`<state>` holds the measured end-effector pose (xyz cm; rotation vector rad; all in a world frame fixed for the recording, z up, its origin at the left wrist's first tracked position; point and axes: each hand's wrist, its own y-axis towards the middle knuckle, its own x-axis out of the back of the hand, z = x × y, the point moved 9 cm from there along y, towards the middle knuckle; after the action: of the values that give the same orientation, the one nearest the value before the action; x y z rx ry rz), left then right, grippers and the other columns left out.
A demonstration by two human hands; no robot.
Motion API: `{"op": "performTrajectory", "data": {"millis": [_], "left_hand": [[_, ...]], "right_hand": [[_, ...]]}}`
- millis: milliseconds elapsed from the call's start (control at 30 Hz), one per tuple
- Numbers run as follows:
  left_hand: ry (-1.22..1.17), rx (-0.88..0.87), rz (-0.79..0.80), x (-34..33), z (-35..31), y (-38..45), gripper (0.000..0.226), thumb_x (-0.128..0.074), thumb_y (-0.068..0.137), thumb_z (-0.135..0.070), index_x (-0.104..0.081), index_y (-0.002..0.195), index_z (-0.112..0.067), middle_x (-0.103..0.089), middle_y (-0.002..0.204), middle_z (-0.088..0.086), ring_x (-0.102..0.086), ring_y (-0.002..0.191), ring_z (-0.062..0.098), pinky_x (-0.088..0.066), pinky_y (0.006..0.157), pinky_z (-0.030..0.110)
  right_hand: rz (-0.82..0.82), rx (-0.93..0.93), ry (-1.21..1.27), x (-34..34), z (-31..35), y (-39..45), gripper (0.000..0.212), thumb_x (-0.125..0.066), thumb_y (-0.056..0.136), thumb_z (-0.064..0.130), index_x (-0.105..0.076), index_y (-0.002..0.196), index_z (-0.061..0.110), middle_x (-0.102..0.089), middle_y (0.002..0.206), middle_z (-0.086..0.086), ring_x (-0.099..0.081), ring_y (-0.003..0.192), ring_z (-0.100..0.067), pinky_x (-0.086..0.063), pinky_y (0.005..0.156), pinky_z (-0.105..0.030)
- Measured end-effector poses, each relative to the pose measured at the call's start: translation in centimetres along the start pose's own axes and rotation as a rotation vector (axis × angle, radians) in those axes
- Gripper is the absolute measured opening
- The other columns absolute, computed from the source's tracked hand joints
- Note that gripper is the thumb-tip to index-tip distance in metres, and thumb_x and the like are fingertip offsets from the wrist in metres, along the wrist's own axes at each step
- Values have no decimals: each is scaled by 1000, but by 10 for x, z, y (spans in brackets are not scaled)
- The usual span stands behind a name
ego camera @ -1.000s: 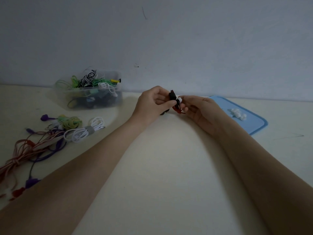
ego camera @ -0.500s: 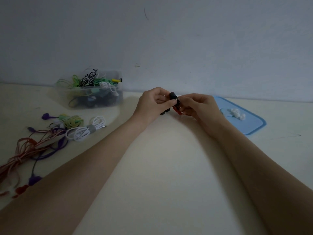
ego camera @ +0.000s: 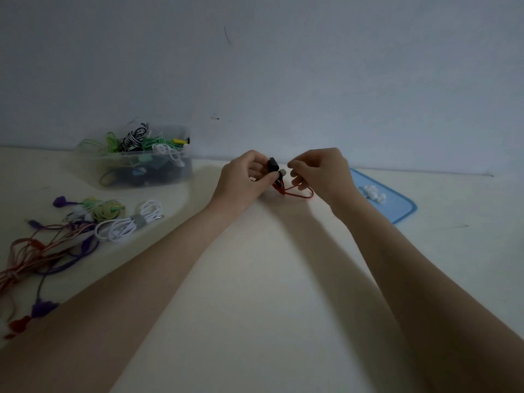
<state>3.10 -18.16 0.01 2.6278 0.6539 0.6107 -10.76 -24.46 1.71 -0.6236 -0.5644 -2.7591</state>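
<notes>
My left hand (ego camera: 242,181) pinches a black earphone (ego camera: 273,165) with a pale tip (ego camera: 282,173) between thumb and fingers, just above the cream table (ego camera: 255,279). A red cable (ego camera: 297,192) loops down from the earphone onto the table. My right hand (ego camera: 321,173) is a little to the right of the earphone with its fingers curled; whether it grips the red cable or anything else is hidden by the fingers.
A clear tub (ego camera: 147,165) of tangled earphones stands at the back left by the wall. Loose earphones lie at the left: a white coil (ego camera: 127,225), a green bundle (ego camera: 106,209), purple and orange cables (ego camera: 42,248). A blue lid (ego camera: 394,199) holding white ear tips (ego camera: 373,192) lies at the right.
My right hand has pulled away to the right from the earphone, uncovering the pale tip and the red cable loop. My left hand has kept its hold.
</notes>
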Motion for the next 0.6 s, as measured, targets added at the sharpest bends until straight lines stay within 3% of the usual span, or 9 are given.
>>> {"op": "performTrajectory", "data": {"millis": [133,267,367,600], "left_hand": [[1,41,-19,-2,-2,-2,16,-72,79,-18,-61,90,-15,-64,81,-7,-59,72,0,-44,65,7],[-16,86,-5,-13,-6,-4,20,-74,77,-23,-62,90,-14,-67,87,1,-62,76,12,-48,68,23],[-33,118,10,-19,-2,-6,19,-75,75,-22,-64,88,-16,-68,89,3,-64,83,16,-49,79,28],[-70,86,32,-23,0,-9,16,-73,78,-10,-62,85,-18,-64,78,-9,-61,74,3,-46,72,10]], "right_hand": [[10,33,-366,35,7,4,16,-56,85,2,-72,88,2,-65,72,-7,-56,48,-3,-43,49,-7],[-90,-56,-667,89,-10,7,19,-56,81,3,-72,89,6,-69,93,-18,-63,89,-32,-51,79,-32],[-61,-184,-777,101,-33,-2,22,-57,79,6,-69,98,7,-66,101,-18,-61,95,-36,-49,79,-34],[-42,-228,-827,95,-51,-10,20,-56,84,6,-66,102,7,-62,106,-18,-59,94,-37,-49,78,-37]]}}
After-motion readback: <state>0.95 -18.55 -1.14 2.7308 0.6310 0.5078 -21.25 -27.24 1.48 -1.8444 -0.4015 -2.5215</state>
